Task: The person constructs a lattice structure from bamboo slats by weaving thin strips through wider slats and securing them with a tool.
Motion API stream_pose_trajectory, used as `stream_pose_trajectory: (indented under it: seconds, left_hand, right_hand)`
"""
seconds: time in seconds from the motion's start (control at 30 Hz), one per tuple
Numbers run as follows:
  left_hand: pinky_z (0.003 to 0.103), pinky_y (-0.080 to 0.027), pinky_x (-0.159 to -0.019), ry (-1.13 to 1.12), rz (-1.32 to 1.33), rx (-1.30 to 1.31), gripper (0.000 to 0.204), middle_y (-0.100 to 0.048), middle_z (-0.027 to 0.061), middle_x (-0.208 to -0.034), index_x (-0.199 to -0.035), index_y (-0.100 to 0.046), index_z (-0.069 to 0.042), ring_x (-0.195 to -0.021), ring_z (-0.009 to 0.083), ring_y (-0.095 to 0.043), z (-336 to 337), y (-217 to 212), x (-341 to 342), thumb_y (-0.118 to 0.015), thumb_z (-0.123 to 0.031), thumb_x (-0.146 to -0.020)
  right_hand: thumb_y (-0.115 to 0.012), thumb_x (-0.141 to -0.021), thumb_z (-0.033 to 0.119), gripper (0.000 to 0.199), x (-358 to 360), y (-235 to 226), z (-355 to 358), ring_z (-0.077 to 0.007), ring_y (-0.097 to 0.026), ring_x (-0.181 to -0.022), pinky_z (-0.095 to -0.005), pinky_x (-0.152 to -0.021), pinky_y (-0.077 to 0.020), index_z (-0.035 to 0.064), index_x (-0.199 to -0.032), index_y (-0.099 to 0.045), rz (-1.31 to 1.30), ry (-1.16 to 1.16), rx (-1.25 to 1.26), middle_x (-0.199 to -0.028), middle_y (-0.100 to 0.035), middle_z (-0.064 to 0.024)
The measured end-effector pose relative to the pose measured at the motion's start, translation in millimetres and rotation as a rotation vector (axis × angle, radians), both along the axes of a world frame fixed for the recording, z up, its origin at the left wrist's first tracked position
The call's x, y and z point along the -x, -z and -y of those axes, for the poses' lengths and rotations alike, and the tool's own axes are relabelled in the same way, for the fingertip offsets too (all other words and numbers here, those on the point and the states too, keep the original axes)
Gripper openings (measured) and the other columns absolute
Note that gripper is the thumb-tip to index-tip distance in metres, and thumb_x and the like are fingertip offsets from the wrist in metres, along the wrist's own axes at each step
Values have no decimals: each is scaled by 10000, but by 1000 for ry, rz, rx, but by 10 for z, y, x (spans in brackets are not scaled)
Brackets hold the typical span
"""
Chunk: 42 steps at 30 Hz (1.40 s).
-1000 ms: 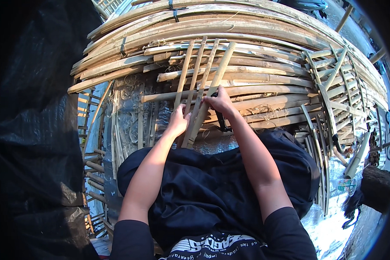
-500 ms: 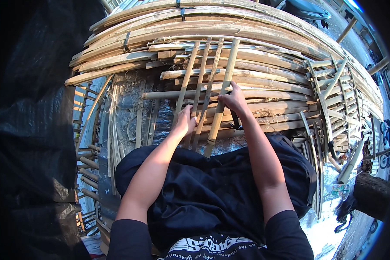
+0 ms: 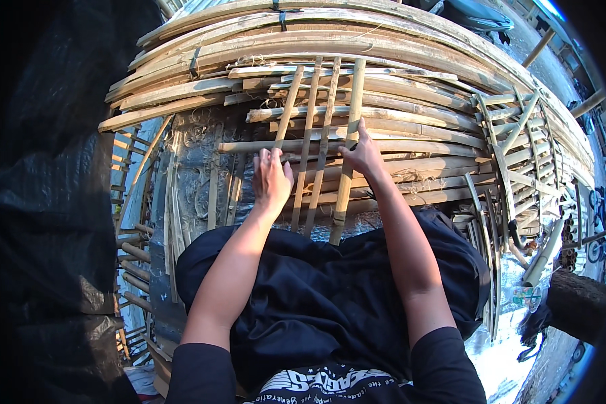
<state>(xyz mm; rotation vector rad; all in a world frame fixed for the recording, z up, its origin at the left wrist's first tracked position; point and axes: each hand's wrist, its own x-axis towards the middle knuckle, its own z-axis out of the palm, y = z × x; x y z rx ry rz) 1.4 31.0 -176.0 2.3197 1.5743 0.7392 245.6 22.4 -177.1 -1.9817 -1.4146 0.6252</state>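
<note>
Resting across a bed of long horizontal bamboo poles, four thin pale split-bamboo slats stand roughly upright in the view, side by side with narrow gaps between them, and these are what both hands work on. Left of the slats, the left hand lies flat with its fingers stretched out and slightly spread, the tips touching the leftmost slat where it crosses a horizontal pole; nothing is clamped. Right of them, the right hand presses on the widest, rightmost slat, its fingers apart and laid over the strip rather than closed round it (whether the thumb hooks under cannot be told).

Judging by their look, the slats are light and springy: stiff along their length, bendy across the flat face, with dry splintery edges that could cut or catch skin. They would probably slide easily on the smooth rounded poles below, so a hold near the crossing points, where a pole supports the strip, seems safest; pinching by the flat faces rather than the sharp edges looks wise.

Beyond the slats lies a thick bundle of curved bamboo lengths; left of them hangs dark plastic sheeting.
</note>
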Motion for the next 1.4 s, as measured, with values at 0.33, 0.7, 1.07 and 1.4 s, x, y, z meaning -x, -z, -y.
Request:
stream_pose_trajectory:
  seconds: [0.33,0.7,1.07,1.4]
  left_hand:
    - [511,-543,-832,-85,-6,237,511,-616,267,-1090,-1337,-484,2,-993,447,-643,-68,311,202,-666,-111,-873]
    - [484,-514,-925,-114,58,255,569,-631,276,-1158,-1375,-486,8,-1083,458,-612,-48,195,136,-702,-102,-860]
    - [487,-558,-822,-43,37,229,595,-634,254,-1086,-1412,-445,-10,-971,431,-666,-87,286,214,-680,-154,-883]
    - [485,-460,-1009,-191,-24,213,809,-493,319,-1368,-1503,-252,67,-1221,444,-533,-1,156,171,-658,-302,-908]
  right_hand:
    - [-743,-790,188,1052,114,-4,-63,-424,-645,-1037,-423,-923,-528,-108,-1521,-46,135,-39,-27,-1129,-635,-328]
    - [-757,-805,219,1067,171,-194,-134,-408,-665,-973,-419,-880,-546,-100,-1524,-38,193,-66,143,-1037,-654,-322]
    - [-793,-801,243,1105,55,-112,-54,-430,-661,-994,-425,-915,-533,-34,-1549,-27,256,-122,82,-1062,-669,-306]
    - [-765,-824,341,1005,-287,-461,302,-456,-629,-1066,-442,-977,-496,-63,-1527,-171,239,-87,26,-1095,-657,-324]
